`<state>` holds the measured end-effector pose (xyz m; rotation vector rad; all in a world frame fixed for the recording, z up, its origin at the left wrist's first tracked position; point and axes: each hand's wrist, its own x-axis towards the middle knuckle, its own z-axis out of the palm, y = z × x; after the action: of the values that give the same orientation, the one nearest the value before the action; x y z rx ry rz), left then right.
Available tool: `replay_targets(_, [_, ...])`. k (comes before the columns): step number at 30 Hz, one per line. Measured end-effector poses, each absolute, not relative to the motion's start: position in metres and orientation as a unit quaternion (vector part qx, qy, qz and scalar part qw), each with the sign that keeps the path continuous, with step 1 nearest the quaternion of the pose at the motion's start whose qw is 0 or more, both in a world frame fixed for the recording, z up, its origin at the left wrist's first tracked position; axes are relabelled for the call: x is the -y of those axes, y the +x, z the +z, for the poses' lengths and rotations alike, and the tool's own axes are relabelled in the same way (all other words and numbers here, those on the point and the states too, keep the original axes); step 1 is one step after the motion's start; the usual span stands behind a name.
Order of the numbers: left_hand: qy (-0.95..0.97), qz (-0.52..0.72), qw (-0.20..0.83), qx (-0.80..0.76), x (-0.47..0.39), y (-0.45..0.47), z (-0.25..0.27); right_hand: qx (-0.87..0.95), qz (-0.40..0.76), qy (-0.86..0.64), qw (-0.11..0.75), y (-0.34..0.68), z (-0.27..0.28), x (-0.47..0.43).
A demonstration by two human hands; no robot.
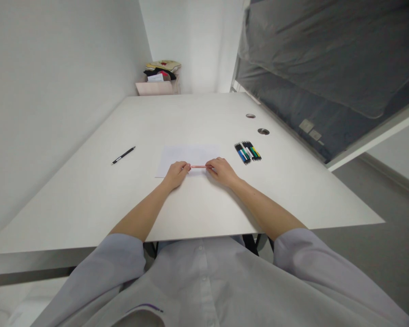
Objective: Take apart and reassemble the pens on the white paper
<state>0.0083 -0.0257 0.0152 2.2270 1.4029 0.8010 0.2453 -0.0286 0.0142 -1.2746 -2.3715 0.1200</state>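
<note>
White walls closed in a plain white table (88, 195) that ran to a far corner, where a pinkish box (157, 86) held a heap of cloth or bags; too small to sort out. Right of the table a dark, plastic-wrapped panel (327, 81) leaned over the far right edge.

I noted both forearms stretched out flat on the table, sleeves pushed up above the elbow. Left hand (176, 173) and right hand (221, 170) each pinched one end of a thin pink pen (199, 166), fingers closed on it, so the pen lay level between them, left to right, just over the near edge of a white sheet of paper (191, 154). My reading: a grip at both ends suits pulling a cap or twisting the barrel, but I could not tell which end bore a cap.

Paper lay square to the person, centred, within easy reach of both hands. Black pen (123, 155) rested alone, well apart to the left. Row of pens (248, 152) sat side by side to the right of the paper, showing blue, black, white, green and yellow; they looked laid out as a ready supply. Two round cable holes (257, 123) sat beyond them.

No brand, label or writing was legible anywhere; the paper looked blank.
</note>
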Motion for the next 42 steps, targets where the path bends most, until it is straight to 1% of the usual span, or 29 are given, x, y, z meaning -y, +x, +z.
replay_targets(5, [0.798, 0.284, 0.175, -0.502, 0.0253, 0.0078, 0.0158, 0.859, 0.041, -0.459, 0.222, 0.2453, 0.0132, 0.0282])
replay_targets(13, [0.788, 0.316, 0.194, -0.492, 0.0259, 0.0076, 0.0124, 0.858, 0.047, -0.459, 0.225, 0.246, 0.0134, 0.028])
replay_targets(22, [0.807, 0.271, 0.165, -0.499, 0.022, 0.0078, 0.0105, 0.86, 0.05, -0.455, 0.224, 0.246, 0.0128, 0.0277])
replay_targets(36, [0.805, 0.294, 0.176, -0.484, 0.0238, 0.0095, 0.0099, 0.865, 0.034, -0.444, 0.232, 0.2483, 0.0093, 0.0277])
replay_targets(42, [0.81, 0.298, 0.164, -0.478, 0.0251, 0.0088, 0.0108, 0.867, 0.025, -0.443, 0.226, 0.2483, 0.0082, 0.027])
